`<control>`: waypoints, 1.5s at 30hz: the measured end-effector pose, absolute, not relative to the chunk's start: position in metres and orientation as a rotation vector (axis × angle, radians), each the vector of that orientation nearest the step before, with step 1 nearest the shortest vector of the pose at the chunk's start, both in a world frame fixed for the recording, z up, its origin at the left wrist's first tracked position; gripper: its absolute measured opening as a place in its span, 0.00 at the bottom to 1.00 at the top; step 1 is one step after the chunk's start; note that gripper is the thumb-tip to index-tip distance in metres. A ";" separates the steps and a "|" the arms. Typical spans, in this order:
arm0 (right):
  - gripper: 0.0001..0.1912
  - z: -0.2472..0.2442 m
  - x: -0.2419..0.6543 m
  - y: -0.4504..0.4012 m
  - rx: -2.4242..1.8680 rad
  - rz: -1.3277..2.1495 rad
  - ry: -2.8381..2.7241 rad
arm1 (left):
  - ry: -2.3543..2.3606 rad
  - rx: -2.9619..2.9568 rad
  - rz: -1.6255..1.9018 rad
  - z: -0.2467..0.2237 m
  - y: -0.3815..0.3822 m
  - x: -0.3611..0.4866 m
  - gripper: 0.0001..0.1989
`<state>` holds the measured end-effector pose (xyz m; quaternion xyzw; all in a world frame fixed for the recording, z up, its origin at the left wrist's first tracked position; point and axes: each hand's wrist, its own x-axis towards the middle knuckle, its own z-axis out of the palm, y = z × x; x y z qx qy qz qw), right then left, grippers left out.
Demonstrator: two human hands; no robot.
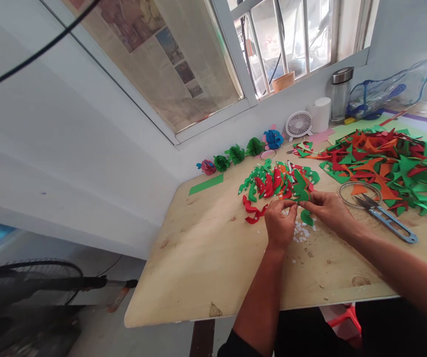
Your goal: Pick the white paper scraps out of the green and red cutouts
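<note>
My left hand and my right hand meet over the wooden table, fingertips pinched close together. Between them is a green paper cutout with a wavy edge, held upright. Just beyond lies a pile of red and green paper cutouts, many dotted with small white squares. A few red cutouts spread to the left of the pile. Small white paper bits are scattered below my hands, near a loose green piece. What sits exactly at my fingertips is too small to make out.
Blue thread snips and a ring-shaped roll lie right of my right hand. Behind are a heap of paper scraps, a small white fan, a glass bottle and folded paper flowers along the wall.
</note>
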<state>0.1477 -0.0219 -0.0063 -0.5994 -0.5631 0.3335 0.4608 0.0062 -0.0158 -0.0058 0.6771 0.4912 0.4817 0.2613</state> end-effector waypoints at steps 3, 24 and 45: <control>0.22 -0.007 0.148 -0.022 -1.498 0.860 -1.389 | 1.319 1.839 1.320 -0.005 -0.017 0.007 0.04; 0.18 -0.010 0.145 -0.023 -1.544 0.756 -1.520 | 1.409 1.746 1.272 -0.005 -0.015 0.010 0.05; 0.22 -0.003 0.145 -0.025 -1.513 0.857 -1.451 | 1.232 1.052 1.153 -0.001 -0.012 0.009 0.05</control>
